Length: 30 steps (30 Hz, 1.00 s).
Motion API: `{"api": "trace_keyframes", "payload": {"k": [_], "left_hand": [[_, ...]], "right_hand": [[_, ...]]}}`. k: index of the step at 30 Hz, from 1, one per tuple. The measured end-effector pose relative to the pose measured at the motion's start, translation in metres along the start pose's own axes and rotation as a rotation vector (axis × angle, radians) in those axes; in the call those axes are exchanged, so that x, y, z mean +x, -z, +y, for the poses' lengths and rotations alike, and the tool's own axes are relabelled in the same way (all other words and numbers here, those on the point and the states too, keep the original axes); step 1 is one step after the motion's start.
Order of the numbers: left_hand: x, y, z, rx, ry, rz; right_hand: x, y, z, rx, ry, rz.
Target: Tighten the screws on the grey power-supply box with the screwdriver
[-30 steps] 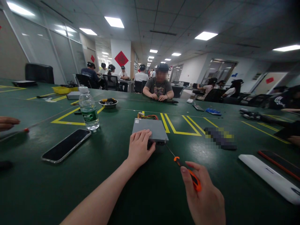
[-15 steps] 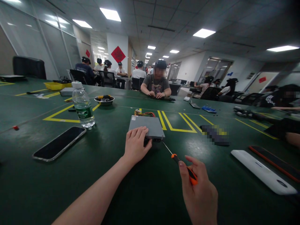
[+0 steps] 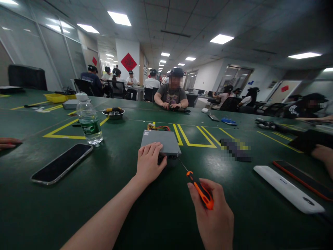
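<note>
A grey metal computer power supply (image 3: 166, 140) lies on the green table, its bundle of coloured wires (image 3: 158, 127) coming out at the far side. My left hand (image 3: 151, 159) holds it, fingers laid over the top and thumb against the near edge. In my right hand (image 3: 214, 205) is an orange-and-black screwdriver (image 3: 200, 191), pinched between thumb and fingers along the handle. The thin shaft points away from me, and its tip meets the near right corner of the power supply. Whether it sits in a screw is too small to tell.
Left of the power supply are a water bottle (image 3: 90, 121), a phone (image 3: 62, 164) and a metal bowl (image 3: 113, 113). At right lie a white power-bank-like case (image 3: 287, 189) and a dark orange-edged one (image 3: 301, 178). A person (image 3: 171, 90) sits opposite; other people's hands show at both sides.
My right hand has shifted slightly left, with its fingers closer round the screwdriver handle and more of the handle showing. Another person's hand has come in at the left edge. My left hand stays put.
</note>
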<state>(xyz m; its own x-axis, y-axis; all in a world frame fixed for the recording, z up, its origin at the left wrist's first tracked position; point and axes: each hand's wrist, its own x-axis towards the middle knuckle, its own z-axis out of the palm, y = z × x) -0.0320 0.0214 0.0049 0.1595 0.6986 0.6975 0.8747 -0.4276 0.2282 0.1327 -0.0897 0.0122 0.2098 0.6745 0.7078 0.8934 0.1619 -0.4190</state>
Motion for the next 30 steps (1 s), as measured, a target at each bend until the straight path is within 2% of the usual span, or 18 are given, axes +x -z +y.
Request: {"api": "trace_keyframes", "payload": {"k": [2, 4, 12, 14, 17, 20, 22, 25, 27, 30], "left_hand": [[0.000, 0.000, 0.000, -0.001, -0.001, 0.002], [0.000, 0.001, 0.000, -0.002, -0.002, 0.008], [0.000, 0.001, -0.001, -0.006, -0.006, 0.018], [0.000, 0.001, -0.001, -0.006, -0.009, 0.021], [0.000, 0.002, -0.001, -0.007, -0.018, 0.017], [0.000, 0.003, -0.001, -0.008, -0.022, 0.016], [0.000, 0.003, -0.001, -0.004, -0.019, 0.018], [0.000, 0.002, -0.001, -0.001, -0.023, 0.030], [0.000, 0.001, -0.001, -0.003, -0.028, 0.044], [-0.001, 0.000, -0.001, -0.005, -0.033, 0.052]], "right_hand": [[-0.001, 0.003, 0.002, 0.013, -0.099, -0.033], [-0.002, 0.004, 0.003, 0.026, -0.120, -0.060], [-0.007, 0.000, 0.003, 0.051, 0.173, -0.072], [-0.006, 0.000, 0.003, 0.071, 0.133, -0.072], [-0.004, 0.003, 0.003, 0.032, -0.031, -0.072], [-0.005, 0.005, 0.006, -0.029, -0.125, -0.147], [-0.005, 0.006, 0.006, -0.038, -0.062, -0.169], [-0.004, 0.006, 0.002, -0.047, 0.150, -0.087], [-0.003, 0.006, -0.002, -0.038, 0.238, -0.037], [-0.003, 0.005, -0.004, 0.035, 0.176, -0.039]]}}
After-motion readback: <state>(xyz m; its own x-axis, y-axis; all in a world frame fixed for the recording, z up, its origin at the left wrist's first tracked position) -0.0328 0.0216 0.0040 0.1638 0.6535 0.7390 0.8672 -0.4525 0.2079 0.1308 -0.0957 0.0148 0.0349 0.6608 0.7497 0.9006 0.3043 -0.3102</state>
